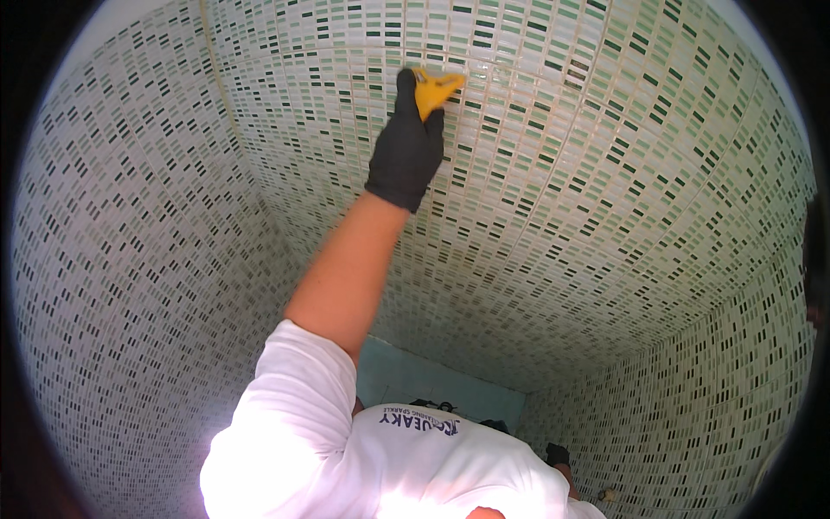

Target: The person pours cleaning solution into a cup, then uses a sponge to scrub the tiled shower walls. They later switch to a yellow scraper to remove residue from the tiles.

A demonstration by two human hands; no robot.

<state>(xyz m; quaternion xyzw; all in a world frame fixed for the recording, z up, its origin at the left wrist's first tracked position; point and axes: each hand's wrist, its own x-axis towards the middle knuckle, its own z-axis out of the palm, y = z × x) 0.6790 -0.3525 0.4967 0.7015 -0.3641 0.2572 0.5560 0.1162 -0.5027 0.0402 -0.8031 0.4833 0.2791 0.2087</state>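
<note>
My left hand (410, 151), in a dark glove, is raised on an outstretched arm against the tiled wall (519, 173). Its fingers are closed round a yellow, roughly triangular tool (437, 89), whose exact kind does not show. That tool lies at the wall's surface, where the tiles just to its right look wet and shiny. Low at the right side of my body hangs my right hand (558, 454), also dark-gloved. It is small and partly hidden there, so its fingers cannot be made out.
Walls of small white, green and black tiles stand close around me, with a corner (238, 138) on the left. Below lies a blue-green floor (415, 368), with dark things (441, 405) partly hidden by my white shirt. A small beige fitting (608, 495) shows at the lower right.
</note>
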